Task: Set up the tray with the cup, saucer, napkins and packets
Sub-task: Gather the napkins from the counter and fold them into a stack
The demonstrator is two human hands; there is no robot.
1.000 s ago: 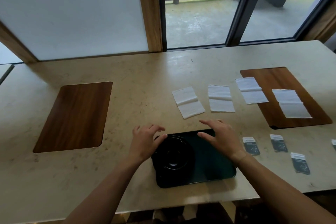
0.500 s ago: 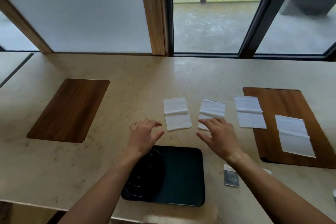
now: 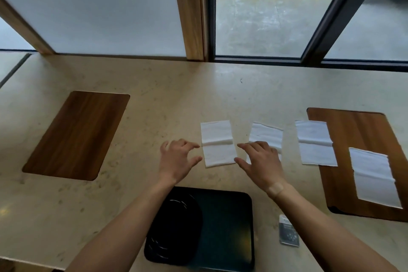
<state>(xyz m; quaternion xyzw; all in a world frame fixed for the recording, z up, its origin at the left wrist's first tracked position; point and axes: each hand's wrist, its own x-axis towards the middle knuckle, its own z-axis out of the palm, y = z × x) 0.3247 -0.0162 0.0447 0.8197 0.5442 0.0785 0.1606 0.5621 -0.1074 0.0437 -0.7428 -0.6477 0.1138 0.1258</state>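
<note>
While both bare forearms are stretched forward over the beige stone counter [image 3: 154, 99], the left hand [image 3: 176, 162] is held just at 9 o'clock of a folded white paper napkin [image 3: 217, 143], its fingers spread and loosely curled with the fingertips at the napkin's left edge; whether they touch it cannot be told. The right hand [image 3: 261, 162] is held at 3 o'clock of that same napkin, fingers spread and nearly straight, partly covering a second white napkin [image 3: 267, 133]; nothing is gripped by either hand. A third white napkin [image 3: 314, 142] is laid at 3 o'clock of the second, overlapping the edge of a brown wooden inlay [image 3: 364, 139], on which a fourth white napkin [image 3: 374, 178] is laid. At 6 o'clock of the hands, a dark square tray [image 3: 225, 227] is set near the counter's front edge, and a round black saucer [image 3: 176, 227] is seen on its left half, partly hidden by the left forearm. A small grey packet [image 3: 288, 233] is laid just at 3 o'clock of the tray. Another brown wooden inlay [image 3: 77, 134] is seen at 9 o'clock.
</note>
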